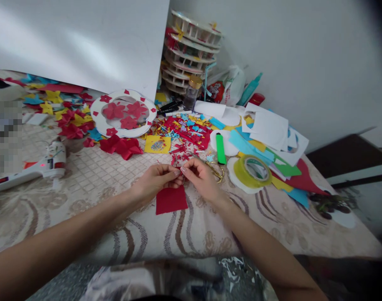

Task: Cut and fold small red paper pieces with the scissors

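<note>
My left hand [164, 176] and my right hand [197, 173] meet at the fingertips above the table. Both are closed in a pinch; whatever lies between the fingers is too small and too covered to name. Just below them a square of red paper [171, 200] lies flat on the patterned cloth [210, 238], its upper edge partly behind my left fingers. Gold-handled scissors [220, 173] rest beside my right hand, partly hidden by it. Beyond my fingertips, a heap of red, yellow and blue paper scraps [191, 129] is spread out, with a yellow paper square [158, 144] to its left.
At left lies a glue gun [53, 165] with a red light. A white ring [98, 123] with red paper flowers stands behind. To the right are a green cutter [221, 148], a yellow tape roll [245, 177] and paper sheets [269, 125]. A tiered white stack [191, 54] stands at the back.
</note>
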{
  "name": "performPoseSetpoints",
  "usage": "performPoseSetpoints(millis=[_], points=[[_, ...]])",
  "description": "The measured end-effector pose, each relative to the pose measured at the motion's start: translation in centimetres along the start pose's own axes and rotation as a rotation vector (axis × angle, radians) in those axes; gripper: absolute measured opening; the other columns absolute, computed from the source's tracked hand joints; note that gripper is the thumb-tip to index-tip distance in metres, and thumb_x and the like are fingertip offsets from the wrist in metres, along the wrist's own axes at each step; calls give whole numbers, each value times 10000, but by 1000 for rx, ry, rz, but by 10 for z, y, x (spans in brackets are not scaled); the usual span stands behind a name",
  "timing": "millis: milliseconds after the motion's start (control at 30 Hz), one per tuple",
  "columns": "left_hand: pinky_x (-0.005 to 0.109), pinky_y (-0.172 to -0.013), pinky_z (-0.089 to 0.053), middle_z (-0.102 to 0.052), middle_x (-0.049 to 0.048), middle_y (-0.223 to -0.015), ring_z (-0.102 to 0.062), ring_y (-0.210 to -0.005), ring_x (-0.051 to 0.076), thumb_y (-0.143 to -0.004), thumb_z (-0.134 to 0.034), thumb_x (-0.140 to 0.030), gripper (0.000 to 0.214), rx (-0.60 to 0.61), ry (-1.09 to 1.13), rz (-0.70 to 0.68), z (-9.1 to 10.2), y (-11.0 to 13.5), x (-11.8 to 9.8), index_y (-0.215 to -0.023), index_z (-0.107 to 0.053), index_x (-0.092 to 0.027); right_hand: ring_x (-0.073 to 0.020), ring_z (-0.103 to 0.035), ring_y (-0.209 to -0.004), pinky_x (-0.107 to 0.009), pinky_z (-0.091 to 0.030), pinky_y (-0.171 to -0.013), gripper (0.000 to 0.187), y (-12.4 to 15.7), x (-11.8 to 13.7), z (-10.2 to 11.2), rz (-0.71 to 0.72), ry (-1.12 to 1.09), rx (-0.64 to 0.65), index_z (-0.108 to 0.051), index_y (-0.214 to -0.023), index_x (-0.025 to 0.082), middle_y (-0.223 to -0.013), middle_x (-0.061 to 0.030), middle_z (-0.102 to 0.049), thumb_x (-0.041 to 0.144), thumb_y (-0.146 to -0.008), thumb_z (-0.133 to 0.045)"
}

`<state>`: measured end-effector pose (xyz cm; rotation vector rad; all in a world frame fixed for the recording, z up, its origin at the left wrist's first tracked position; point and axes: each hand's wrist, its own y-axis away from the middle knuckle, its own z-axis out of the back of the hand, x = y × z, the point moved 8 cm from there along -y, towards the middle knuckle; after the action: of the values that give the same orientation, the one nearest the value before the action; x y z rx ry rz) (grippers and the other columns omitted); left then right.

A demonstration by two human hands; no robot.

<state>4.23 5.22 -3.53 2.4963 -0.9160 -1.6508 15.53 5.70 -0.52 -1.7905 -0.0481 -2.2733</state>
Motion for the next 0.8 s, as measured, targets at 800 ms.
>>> performPoseSetpoints(millis=[800], points=[[217,-620,-482,-681,28,-638,-625,-609,103,-649,-734,-210,174,-41,-94,5,2,0,0,-752,-629,-116,-122,-490,-652,-258,-402,-607,127,1,0,1,26,98,-56,-497,-781,206,-715,17,-515,310,-851,-522]])
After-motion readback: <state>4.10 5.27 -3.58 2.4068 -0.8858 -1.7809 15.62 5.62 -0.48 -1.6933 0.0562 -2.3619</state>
